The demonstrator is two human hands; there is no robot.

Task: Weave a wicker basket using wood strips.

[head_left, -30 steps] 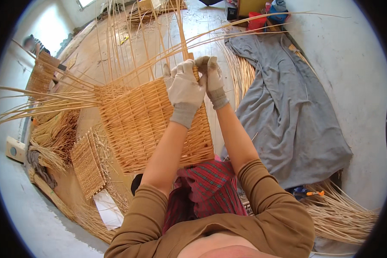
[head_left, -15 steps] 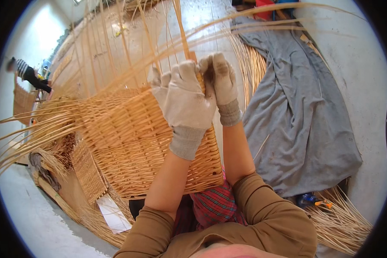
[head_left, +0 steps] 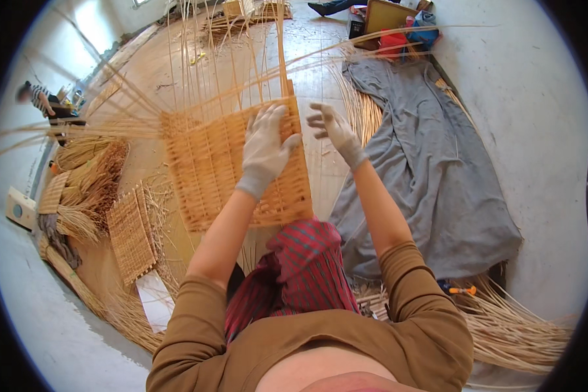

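Basket (head_left: 206,173) was in front of the person, above the lap, one woven face toward the camera, its bottom edge near the plaid cloth (head_left: 310,261). Both hands gloved, pale with grey cuffs. Left hand (head_left: 268,147) lay over that face, right of its middle, fingers stretched out together toward the upper edge, thumb out to the right; nothing gripped. Right hand (head_left: 336,130) was off the basket, just beside its right edge, fingers loosely bent and apart, nothing visible in it. Long canes (head_left: 130,127) stuck out left from the basket's upper left corner; more crossed its top toward the right, and thin stakes (head_left: 199,65) stood up behind. One thicker stake (head_left: 281,55) rose at the upper right corner. Right side: grey sheet (head_left: 431,176) over rods (head_left: 370,117), cane bundle (head_left: 522,336) lower down, orange-handled tool (head_left: 462,289) near it. Left side: woven mat (head_left: 130,228) on the floor (head_left: 320,176), white sheet of paper (head_left: 155,300) at its lower end, straw pile (head_left: 98,176) above. Co-worker (head_left: 46,101) in a striped top, far left. Red bucket (head_left: 392,42) at upper right.
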